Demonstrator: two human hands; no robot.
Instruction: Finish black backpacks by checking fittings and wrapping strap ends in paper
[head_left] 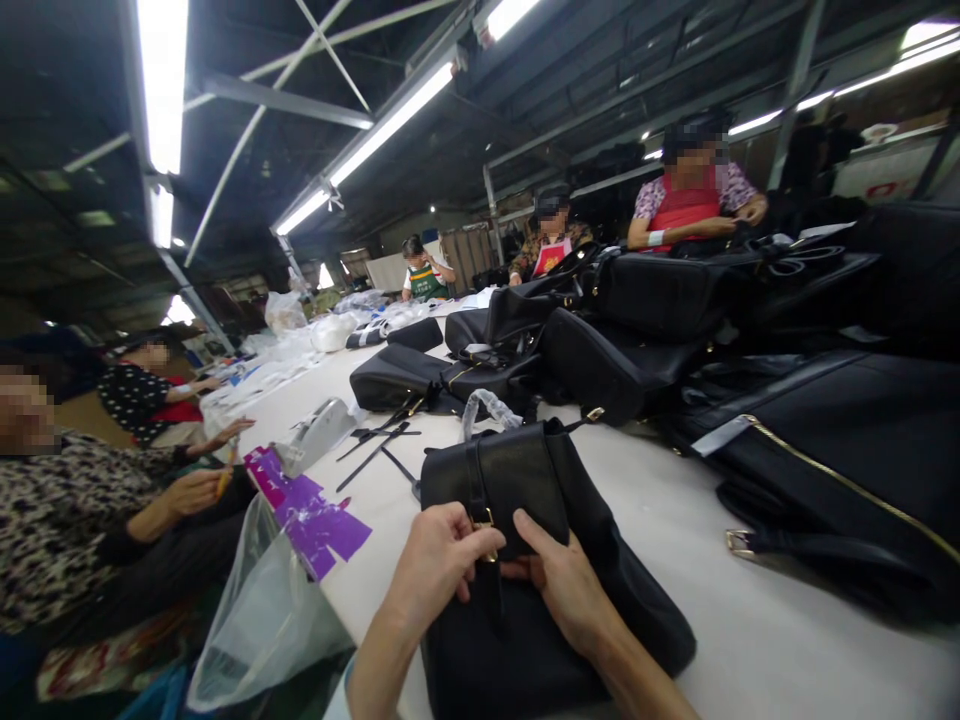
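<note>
A black leather handbag (pixel 525 480) lies on the white table (pixel 675 520) right in front of me. My left hand (pixel 435 565) is closed in a pinch on the bag's black strap with its gold buckle (pixel 486 525). My right hand (pixel 566 585) presses on the bag beside the strap, its thumb stretched toward the buckle and its fingers curled around the strap. A clear plastic wrap (pixel 487 405) sticks up behind the bag.
Many black bags (pixel 637 340) are piled across the table's middle and right (pixel 840 470). A tape dispenser (pixel 315 432), loose black straps (pixel 379 445), purple sheets (pixel 307 510) and a clear plastic bag (pixel 262 610) lie at left. Other people sit at left and at the far side.
</note>
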